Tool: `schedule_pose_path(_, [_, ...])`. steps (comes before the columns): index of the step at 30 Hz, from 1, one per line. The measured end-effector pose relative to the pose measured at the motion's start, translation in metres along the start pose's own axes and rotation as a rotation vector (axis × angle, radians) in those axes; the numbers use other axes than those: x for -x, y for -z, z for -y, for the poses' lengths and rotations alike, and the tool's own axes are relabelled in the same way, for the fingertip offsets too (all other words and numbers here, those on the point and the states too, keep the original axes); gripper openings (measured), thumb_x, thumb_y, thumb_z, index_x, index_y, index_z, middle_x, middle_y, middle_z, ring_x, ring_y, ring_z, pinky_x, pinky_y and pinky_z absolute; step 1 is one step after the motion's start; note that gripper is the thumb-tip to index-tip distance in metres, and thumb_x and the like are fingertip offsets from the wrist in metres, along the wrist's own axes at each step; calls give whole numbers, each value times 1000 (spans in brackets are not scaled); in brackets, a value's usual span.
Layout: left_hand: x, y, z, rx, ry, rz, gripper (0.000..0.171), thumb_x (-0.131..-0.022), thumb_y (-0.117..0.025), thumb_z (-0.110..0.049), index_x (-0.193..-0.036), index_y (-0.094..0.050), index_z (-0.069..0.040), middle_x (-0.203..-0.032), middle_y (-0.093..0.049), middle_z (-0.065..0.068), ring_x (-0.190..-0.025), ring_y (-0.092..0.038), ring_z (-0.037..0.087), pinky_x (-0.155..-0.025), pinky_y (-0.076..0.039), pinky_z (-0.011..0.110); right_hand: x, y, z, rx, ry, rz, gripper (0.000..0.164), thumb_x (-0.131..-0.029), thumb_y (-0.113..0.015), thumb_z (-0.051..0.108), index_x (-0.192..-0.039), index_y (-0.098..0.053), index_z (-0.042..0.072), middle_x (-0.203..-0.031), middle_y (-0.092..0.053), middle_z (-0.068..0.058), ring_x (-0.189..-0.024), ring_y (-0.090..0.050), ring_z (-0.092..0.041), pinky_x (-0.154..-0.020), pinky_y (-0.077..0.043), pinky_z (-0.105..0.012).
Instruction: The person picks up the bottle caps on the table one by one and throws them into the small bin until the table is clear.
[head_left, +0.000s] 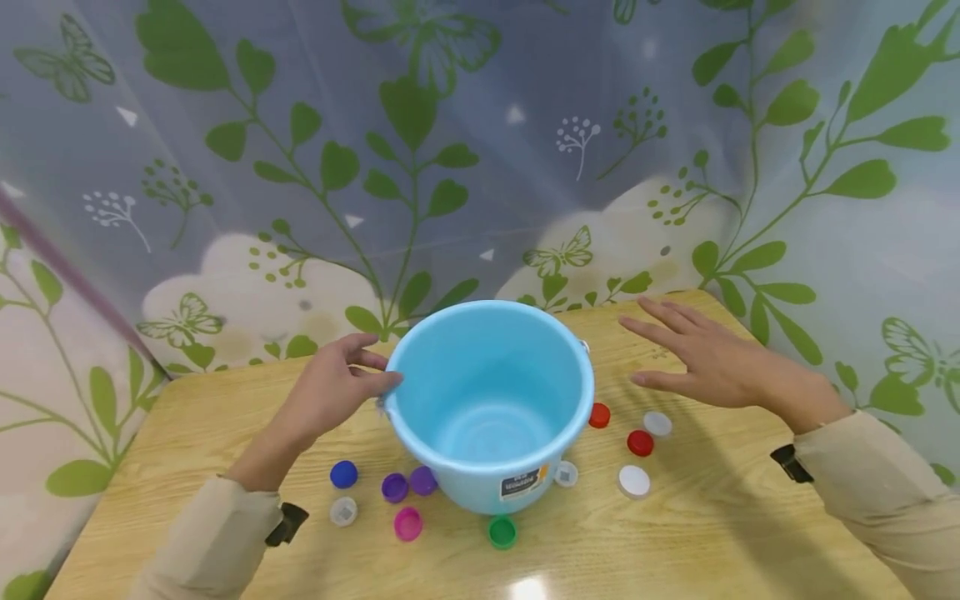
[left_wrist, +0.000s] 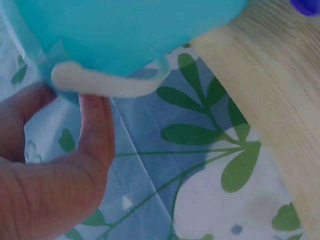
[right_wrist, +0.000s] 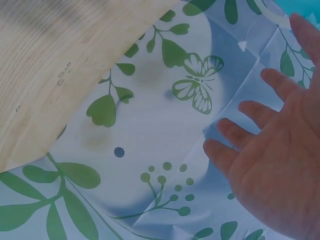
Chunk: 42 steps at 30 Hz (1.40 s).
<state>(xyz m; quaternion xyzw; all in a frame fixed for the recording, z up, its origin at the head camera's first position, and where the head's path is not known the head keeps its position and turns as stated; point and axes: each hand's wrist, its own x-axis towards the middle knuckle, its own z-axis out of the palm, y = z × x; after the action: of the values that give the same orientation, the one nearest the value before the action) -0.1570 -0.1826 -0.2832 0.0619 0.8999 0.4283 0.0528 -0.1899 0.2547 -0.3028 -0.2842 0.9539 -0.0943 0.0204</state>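
Note:
A light blue plastic bucket (head_left: pixel 491 392) is at the middle of the wooden table, its mouth turned up and toward me. My left hand (head_left: pixel 330 392) pinches its left rim, thumb on the near side; in the left wrist view those fingers (left_wrist: pixel 95 130) meet the rim beside the white handle end (left_wrist: pixel 107 82). I cannot tell whether the base touches the tabletop. Off to the right, my right hand (head_left: pixel 701 354) hangs in the air with spread fingers, apart from the bucket. The right wrist view shows that hand (right_wrist: pixel 275 160) holding nothing. Inside, the bucket contains nothing visible.
Bottle caps lie around the bucket on the table (head_left: pixel 225 417): blue (head_left: pixel 343 474), purple (head_left: pixel 395 487), pink (head_left: pixel 408 524), green (head_left: pixel 502 532), red (head_left: pixel 641 442) and white (head_left: pixel 633 481). A leaf-patterned curtain (head_left: pixel 480 167) stands behind the table's back edge.

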Motion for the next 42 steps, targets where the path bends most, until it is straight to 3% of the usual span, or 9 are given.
schedule_pose_path(6, [-16, 10, -7, 95, 72, 155, 69, -86, -71, -14, -140, -36, 10, -110, -59, 18, -89, -64, 23, -85, -54, 37, 1, -5, -5, -37, -7, 31, 75, -92, -47, 61, -153, -20, 27, -159, -6, -10, -138, -14, -46, -99, -27, -70])
schedule_pose_path(14, [-24, 10, -9, 162, 99, 228, 52, -84, -71, -7, -130, -51, 9, -107, -59, 18, -84, -64, 21, -79, -56, 33, 8, -20, -16, -133, -6, 47, 72, -93, -52, 55, -151, -29, 19, -154, -18, -19, -135, -20, -47, -98, -29, -70])
schedule_pose_path(21, [-22, 9, -3, 195, 86, 217, 46, -85, -69, -6, -127, -56, 5, -94, -62, 14, -76, -60, 21, -78, -54, 34, 11, -44, -30, -186, -22, 101, 70, -93, -54, 52, -147, -37, 10, -149, -27, -25, -132, -25, -51, -99, -28, -69])
schedule_pose_path(29, [-21, 6, 2, 242, 68, 196, 42, -87, -68, -6, -125, -57, 6, -92, -64, 16, -72, -63, 21, -77, -56, 34, 16, -74, -46, -250, -60, 158, 68, -92, -60, 47, -142, -43, 4, -145, -32, -29, -128, -31, -52, -98, -33, -67])
schedule_pose_path(35, [-21, 6, 4, 264, 56, 192, 42, -87, -70, -8, -125, -58, 5, -92, -63, 15, -76, -65, 21, -80, -56, 35, 15, -92, -54, -236, 42, 114, 56, -88, -70, 30, -133, -53, 3, -134, -48, -21, -123, -43, -44, -98, -38, -60])
schedule_pose_path(42, [-20, 5, 7, 298, 55, 183, 42, -86, -71, -8, -124, -58, 6, -91, -62, 14, -77, -65, 20, -79, -56, 35, 12, -101, -55, -213, 145, 63, 37, -85, -74, 16, -120, -64, 7, -114, -57, -7, -100, -55, -25, -83, -53, -43])
